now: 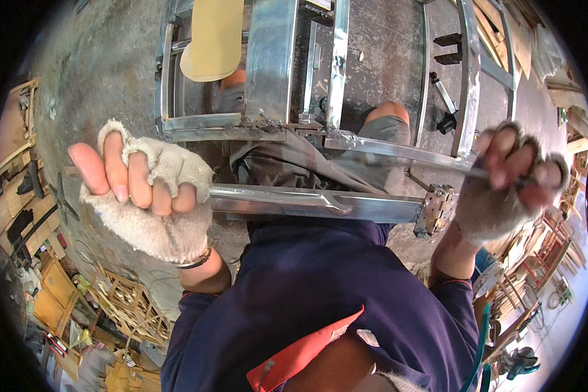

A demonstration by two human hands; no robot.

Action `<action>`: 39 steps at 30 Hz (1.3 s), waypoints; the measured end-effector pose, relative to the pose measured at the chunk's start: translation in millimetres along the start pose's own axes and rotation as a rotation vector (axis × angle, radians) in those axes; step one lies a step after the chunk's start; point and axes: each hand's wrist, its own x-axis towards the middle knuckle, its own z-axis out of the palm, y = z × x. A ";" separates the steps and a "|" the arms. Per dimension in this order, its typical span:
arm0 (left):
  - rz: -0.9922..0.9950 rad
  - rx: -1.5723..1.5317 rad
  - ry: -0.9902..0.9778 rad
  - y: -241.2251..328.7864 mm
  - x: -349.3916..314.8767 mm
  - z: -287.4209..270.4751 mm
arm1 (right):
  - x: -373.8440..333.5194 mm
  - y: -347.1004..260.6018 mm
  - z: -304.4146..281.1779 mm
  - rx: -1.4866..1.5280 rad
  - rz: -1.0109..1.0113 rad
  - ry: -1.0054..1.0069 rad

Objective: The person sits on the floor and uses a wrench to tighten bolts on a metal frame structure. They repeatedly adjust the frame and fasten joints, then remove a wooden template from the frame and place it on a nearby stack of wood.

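My left hand (153, 193) wears a cream fingerless glove. Its fingers curl toward the palm while the thumb stands apart; whatever they may grip is hidden. A shiny metal bar (313, 201) lies across in front of my waist, its left end meeting that hand in the picture. At the bar's right end sits a rough, rusty metal block (436, 209). My right hand (506, 183), gloved likewise, is raised beyond the block with bent fingers, smeared by motion. A thin streak near its fingers cannot be told as rod or frame edge. The welded steel frame (268, 72) stands just ahead.
A yellow rounded sheet (217, 39) hangs over the frame's left part. Between frame tubes on the right, a black-and-silver tool (445, 104) lies on the concrete floor (91, 85). Wood scraps (127, 304) fill the left side. Stacked wood (545, 258) and a teal hose (480, 346) are at right.
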 end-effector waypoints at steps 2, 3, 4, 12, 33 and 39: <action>0.051 -0.091 -0.010 -9.0 -4.2 -8.9 | -4.8 -14.6 0.2 -0.262 -0.059 -0.459; 0.072 -0.136 -0.017 -13.1 -5.0 -12.1 | -8.5 -16.5 2.3 -0.402 -0.097 -0.696; 0.051 -0.228 0.024 -14.5 -6.6 -11.4 | -11.0 -17.0 7.9 -0.478 -0.030 -0.873; 0.090 -0.672 0.015 -39.6 -27.1 -35.2 | -24.1 -27.1 20.4 -0.470 0.255 -0.945; 0.570 1.546 -0.036 -88.5 -61.4 -43.6 | -61.5 -52.1 36.8 -0.606 0.683 -0.158; 0.426 1.595 -0.505 -111.7 -48.7 -34.7 | -64.1 -57.3 24.7 -0.892 0.418 -0.799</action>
